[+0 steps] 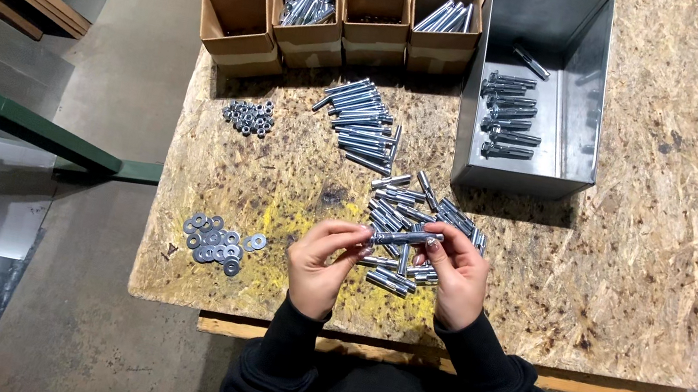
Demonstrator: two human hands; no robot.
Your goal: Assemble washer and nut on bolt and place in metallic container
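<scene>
Two bare hands meet just below the frame's centre, sharing one silver anchor bolt (404, 237). The bolt lies roughly level across the gap between them, its ends pinched from either side.

- Left hand (320, 263): fingers curled, thumb and fingertips closed on the bolt's left end.
- Right hand (456, 277): fingers bent inward, closed on the bolt's right end.
- Loose bolt pile (413, 212): heaped untidily directly behind and under the hands, touching nothing else.
- Ordered row of bolts (362, 122): laid side by side above the pile, centre of the frame.
- Metal bin (581, 74): grey, open-topped, upper right; holds a column of assembled bolts.
- Four cardboard boxes (347, 19): in a line along the upper centre, left of the bin; two show bolts inside, contents of the others unclear.
- Nuts (250, 117): small cluster, left of the ordered row.
- Washers (218, 243): scattered group at lower left, well apart from the left hand.
- Chipboard table (641, 276): carries all the above.
</scene>
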